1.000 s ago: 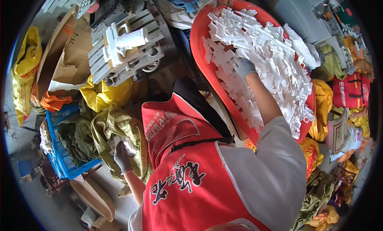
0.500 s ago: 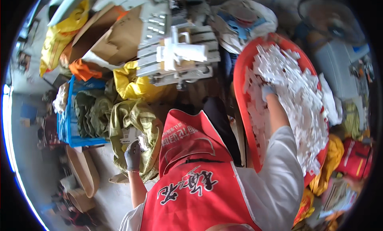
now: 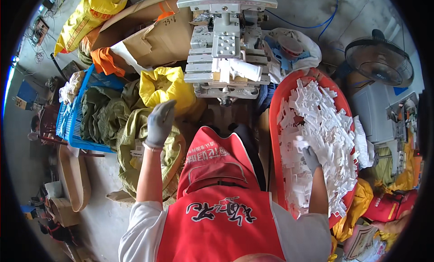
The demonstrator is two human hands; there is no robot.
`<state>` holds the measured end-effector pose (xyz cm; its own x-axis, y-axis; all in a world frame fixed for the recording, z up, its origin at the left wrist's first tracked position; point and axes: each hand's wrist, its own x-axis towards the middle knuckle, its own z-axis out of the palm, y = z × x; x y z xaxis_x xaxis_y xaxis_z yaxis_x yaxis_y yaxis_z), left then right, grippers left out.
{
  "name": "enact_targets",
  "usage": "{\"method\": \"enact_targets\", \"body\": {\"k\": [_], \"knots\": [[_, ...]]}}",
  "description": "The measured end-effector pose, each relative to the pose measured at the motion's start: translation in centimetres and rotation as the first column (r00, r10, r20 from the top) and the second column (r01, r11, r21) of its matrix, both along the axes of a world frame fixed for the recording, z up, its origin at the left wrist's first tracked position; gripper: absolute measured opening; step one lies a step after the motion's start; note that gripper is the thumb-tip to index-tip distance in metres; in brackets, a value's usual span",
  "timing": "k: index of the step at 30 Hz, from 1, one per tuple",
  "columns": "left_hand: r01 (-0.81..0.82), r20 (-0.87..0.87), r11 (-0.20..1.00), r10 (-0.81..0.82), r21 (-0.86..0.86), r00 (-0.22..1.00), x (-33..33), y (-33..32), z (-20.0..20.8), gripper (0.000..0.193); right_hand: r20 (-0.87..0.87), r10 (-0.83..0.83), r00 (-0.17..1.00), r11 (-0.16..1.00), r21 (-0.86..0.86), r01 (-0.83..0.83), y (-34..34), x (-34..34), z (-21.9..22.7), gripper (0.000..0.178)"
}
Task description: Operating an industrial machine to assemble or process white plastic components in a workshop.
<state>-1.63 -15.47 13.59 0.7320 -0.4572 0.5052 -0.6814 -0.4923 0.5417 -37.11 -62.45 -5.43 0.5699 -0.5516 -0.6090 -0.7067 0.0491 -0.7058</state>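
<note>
My left hand (image 3: 160, 122), in a grey glove, is raised over the olive woven sack (image 3: 131, 167), its fingers stretched out with nothing seen in them. Just beyond it stands a yellow bag (image 3: 165, 88) with its mouth open. My right hand (image 3: 311, 159), also gloved, pinches a small white plastic part (image 3: 299, 143) above a long red tub (image 3: 275, 126). Heaped white plastic parts (image 3: 332, 140) fill that tub. Ahead, a grey machine (image 3: 226, 42) with a slotted table carries a larger white plastic piece (image 3: 239, 70) on its bed.
A blue basket (image 3: 74, 122) with dark green sacks stands on the left, below a cardboard box (image 3: 158, 42) and a tied yellow sack (image 3: 92, 15). At the far right are a black fan (image 3: 379, 58) and a red bag (image 3: 389, 205). A white sack (image 3: 309, 47) sits behind the tub.
My left hand has risen out of the olive sack's mouth. My right hand has drawn back toward me from the heap, and a white plastic part now shows in its fingers. The view has shifted.
</note>
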Motion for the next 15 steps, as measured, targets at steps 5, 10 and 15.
{"method": "enact_targets", "body": {"k": [5, 10, 15], "knots": [[0.161, 0.169, 0.986, -0.152, -0.038, 0.974, 2.4, -6.8, 5.5, 0.024, 0.458, -0.205, 0.865, 0.977, 0.147, 0.154, 2.4, -1.0, 3.1, 0.04], [0.33, 0.224, 0.944, -0.319, -0.012, 0.921, 5.9, -11.9, 6.3, 0.03, 0.58, -0.168, 0.797, 0.985, 0.122, 0.12, 5.4, 2.5, 9.2, 0.041], [0.438, 0.035, 0.898, -0.439, 0.042, 0.898, 7.7, -12.8, 5.3, 0.037, 0.723, -0.346, 0.598, 0.936, 0.309, 0.169, 9.2, 8.4, 16.5, 0.036]]}}
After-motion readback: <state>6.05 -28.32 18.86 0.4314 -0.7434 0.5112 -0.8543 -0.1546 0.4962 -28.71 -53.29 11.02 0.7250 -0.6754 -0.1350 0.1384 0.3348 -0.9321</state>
